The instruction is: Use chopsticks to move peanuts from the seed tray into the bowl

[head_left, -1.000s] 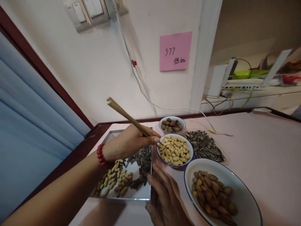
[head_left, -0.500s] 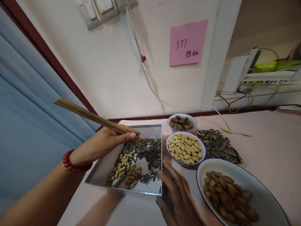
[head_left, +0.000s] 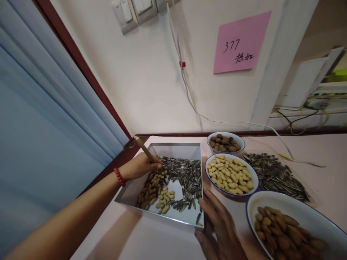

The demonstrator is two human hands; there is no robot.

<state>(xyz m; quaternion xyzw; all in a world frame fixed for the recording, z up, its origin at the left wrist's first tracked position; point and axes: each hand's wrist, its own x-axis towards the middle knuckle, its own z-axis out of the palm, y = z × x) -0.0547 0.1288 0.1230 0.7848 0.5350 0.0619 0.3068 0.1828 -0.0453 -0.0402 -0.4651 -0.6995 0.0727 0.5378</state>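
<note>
My left hand (head_left: 142,166), with a red bead bracelet (head_left: 119,177) at its wrist, is closed around wooden chopsticks (head_left: 146,150). Their lower tips are hard to make out behind my fingers, over the left part of a shallow grey box (head_left: 177,221). Inside lie dark striped sunflower seeds (head_left: 187,173) along the back and right, with unshelled peanuts (head_left: 165,198) at the front and left, some in shadow. My right hand (head_left: 221,227) rests against the box's right wall near the front corner, fingertips touching the rim, fingers and thumb apart.
Right of the box stand a bowl of peanuts (head_left: 230,175), a bowl of round brown nuts (head_left: 223,142) and a large bowl of almond-like nuts (head_left: 284,231). A pile of sunflower seeds (head_left: 276,175) lies beside them. A white cable (head_left: 238,122) trails onto the table.
The view has shifted left. My left hand has turned the chopsticks from a low slant to a steeper one and shifted peanuts within the box. My right hand stays at the box's side.
</note>
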